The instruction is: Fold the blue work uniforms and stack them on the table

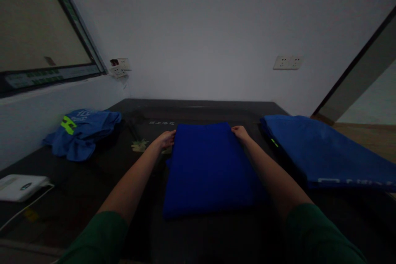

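A deep blue folded cloth (210, 169) lies as a flat rectangle in the middle of the dark table (185, 239). At its far left corner, my left hand (167, 139) pinches the edge between thumb and fingers. My right hand (240, 133) grips the far right corner in the same way. Both forearms reach forward along the two sides of the cloth. A small bit of blue fabric sticks out from under its left side. The kind of garment, if it is one, does not show.
On the left lies a crumpled blue garment (85, 130) with a yellow-green patch. Near the left edge sits a white device (23, 187) with a cable. A stack of folded blue cloths (324, 152) reaches the table's right side. The wall (201, 41) stands behind the table.
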A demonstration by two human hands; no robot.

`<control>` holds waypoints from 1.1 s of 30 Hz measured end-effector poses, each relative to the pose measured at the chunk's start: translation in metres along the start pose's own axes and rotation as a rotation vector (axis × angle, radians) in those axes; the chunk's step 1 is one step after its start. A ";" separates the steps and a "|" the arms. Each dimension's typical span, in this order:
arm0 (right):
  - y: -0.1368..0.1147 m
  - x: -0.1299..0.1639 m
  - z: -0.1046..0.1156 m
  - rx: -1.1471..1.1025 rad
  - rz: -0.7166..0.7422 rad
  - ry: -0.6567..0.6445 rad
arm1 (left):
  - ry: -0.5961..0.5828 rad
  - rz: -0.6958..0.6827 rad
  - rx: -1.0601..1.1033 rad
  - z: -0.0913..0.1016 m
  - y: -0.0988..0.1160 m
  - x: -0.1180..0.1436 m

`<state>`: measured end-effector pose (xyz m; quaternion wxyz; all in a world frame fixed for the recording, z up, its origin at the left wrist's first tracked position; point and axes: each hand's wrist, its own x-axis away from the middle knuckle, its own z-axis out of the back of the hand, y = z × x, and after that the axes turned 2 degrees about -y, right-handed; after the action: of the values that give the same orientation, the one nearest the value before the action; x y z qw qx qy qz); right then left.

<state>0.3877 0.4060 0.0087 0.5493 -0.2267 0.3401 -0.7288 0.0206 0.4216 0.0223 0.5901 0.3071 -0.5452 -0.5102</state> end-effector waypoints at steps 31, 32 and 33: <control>-0.005 -0.068 -0.006 0.437 0.379 -0.242 | -0.105 -0.439 -0.680 0.028 0.013 -0.089; -0.003 -0.069 -0.005 0.473 0.388 -0.252 | -0.087 -0.448 -0.707 0.030 0.013 -0.092; -0.002 -0.070 -0.004 0.511 0.396 -0.260 | -0.063 -0.462 -0.746 0.031 0.012 -0.094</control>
<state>0.4037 0.4737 0.0108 0.7577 -0.1023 0.1115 -0.6348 0.0050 0.5196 0.0091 0.5143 0.1712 -0.2584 -0.7997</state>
